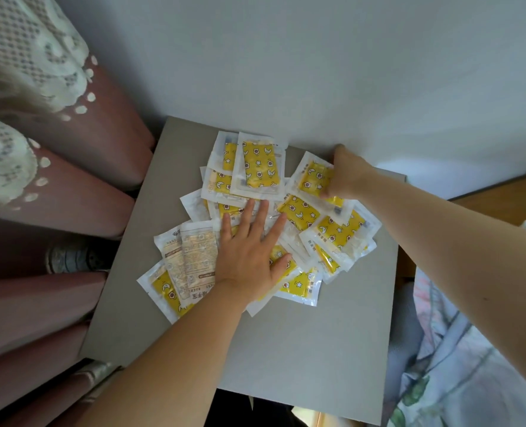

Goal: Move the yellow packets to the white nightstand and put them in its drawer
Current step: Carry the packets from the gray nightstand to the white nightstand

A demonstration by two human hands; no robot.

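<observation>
Yellow packets (pixel 257 167) litter the nightstand tabletop (pixel 301 349), left grip (pixel 249 254) pressing flat with fingers (pixel 260 217) apart, right grip (pixel 346 177) seemingly pinching one packet.

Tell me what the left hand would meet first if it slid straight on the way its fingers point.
Probably the yellow packet lying topmost near the wall, just ahead of the left hand; past that packet, the wall itself.
</observation>
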